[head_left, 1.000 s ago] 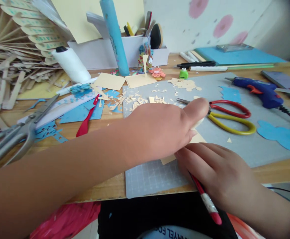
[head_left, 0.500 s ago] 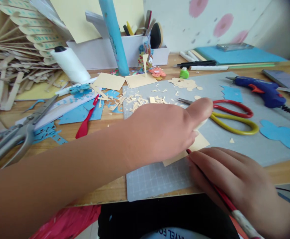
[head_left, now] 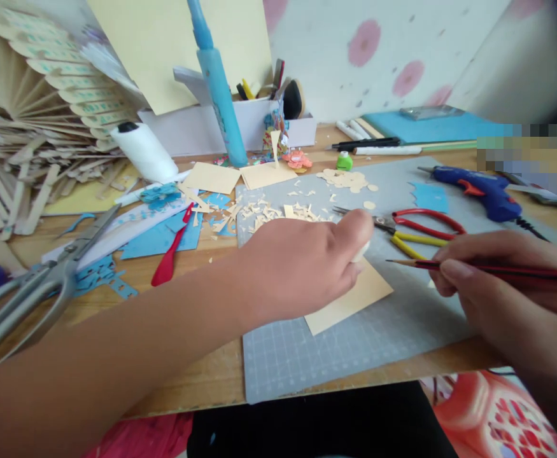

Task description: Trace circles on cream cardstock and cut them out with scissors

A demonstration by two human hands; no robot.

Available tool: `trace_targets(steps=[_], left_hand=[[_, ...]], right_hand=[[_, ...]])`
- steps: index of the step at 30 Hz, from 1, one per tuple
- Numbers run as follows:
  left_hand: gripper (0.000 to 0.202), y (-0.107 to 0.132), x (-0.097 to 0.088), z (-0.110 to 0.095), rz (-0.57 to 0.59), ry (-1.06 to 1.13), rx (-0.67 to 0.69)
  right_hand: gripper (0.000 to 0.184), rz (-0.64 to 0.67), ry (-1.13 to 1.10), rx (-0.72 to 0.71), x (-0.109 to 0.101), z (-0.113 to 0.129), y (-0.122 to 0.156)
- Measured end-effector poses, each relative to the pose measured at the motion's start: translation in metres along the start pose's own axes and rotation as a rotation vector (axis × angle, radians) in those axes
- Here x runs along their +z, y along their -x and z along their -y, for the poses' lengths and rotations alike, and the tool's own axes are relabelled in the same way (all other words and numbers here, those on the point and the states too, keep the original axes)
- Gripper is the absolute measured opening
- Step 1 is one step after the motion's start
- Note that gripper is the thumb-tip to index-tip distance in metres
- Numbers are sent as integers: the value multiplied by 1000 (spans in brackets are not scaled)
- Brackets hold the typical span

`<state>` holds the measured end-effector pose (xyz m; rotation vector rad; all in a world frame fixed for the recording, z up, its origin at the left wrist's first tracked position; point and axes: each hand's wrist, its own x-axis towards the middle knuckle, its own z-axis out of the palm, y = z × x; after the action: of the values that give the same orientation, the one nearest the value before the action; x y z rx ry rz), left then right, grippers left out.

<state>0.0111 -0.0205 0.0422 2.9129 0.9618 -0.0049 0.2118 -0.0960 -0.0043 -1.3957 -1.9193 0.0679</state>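
My left hand [head_left: 302, 264] reaches across the grey cutting mat [head_left: 335, 353] with its fingers curled, pressing a small pale piece against a cream card [head_left: 354, 296] that lies on the mat. To its right, my right hand [head_left: 502, 289] is lifted off the card and grips a red pencil [head_left: 473, 268] almost level, its tip pointing left toward the left hand's thumb. Just beyond the thumb lie red-and-yellow-handled scissors [head_left: 421, 229].
Cream paper scraps [head_left: 268, 210] and round cut-outs [head_left: 347, 179] litter the mat's far side. A blue glue gun [head_left: 479, 187] lies at the right. Large metal scissors [head_left: 34, 286], blue paper pieces and a red tool [head_left: 170, 251] lie at the left. A white box with tools stands behind.
My right hand has lifted away from the card's near edge and swung right, turning the pencil from upright to level. The view has tilted down a little. My left hand stays on the card.
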Motion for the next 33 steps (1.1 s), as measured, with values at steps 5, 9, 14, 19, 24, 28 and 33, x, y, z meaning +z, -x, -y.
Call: trace_targets(steps=[5, 9, 14, 19, 24, 28, 33], left_hand=[[27, -10, -16, 5, -48, 151, 13], [25, -28, -15, -5, -13, 101, 72], [20, -37, -7, -13, -8, 26, 62], [18, -36, 2, -10, 24, -1, 89], [14, -35, 9, -8, 40, -30, 117], [13, -32, 11, -8, 0, -61, 99], [12, -30, 11, -8, 4, -25, 110]], right_hand=[[13, 508, -243, -277, -16, -43, -45], [16, 339, -616, -3, -7, -62, -70], [18, 242, -849, 150, 12, -76, -79], [17, 289, -821, 177, 16, -82, -78], [16, 323, -818, 221, 17, -77, -77], [17, 320, -797, 232, 17, -75, -78], [15, 343, -751, 225, 15, -76, -77]])
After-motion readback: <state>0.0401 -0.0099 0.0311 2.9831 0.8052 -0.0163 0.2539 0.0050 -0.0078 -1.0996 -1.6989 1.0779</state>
